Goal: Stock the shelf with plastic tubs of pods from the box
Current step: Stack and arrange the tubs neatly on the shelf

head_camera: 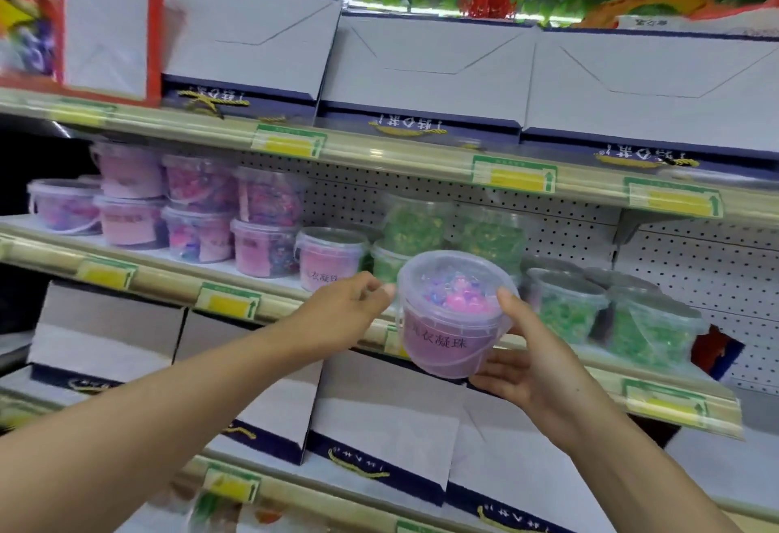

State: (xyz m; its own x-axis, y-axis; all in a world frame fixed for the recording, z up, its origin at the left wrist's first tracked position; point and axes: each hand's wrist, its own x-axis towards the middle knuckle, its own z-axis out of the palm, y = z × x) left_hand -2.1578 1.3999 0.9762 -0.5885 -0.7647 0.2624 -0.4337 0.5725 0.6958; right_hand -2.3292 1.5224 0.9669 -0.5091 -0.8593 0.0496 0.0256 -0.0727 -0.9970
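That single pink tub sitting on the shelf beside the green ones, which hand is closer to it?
Left. The left hand is just below the shelved pink tub; the right hand is further right, cradling the held tub.

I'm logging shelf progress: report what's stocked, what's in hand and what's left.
Done: pink tubs sit stacked at the shelf's left, green tubs to the right. In hand: a pink tub, right hand holding it from beneath, left hand at its rim. Left: setting it on the middle shelf. The box isn't in view.
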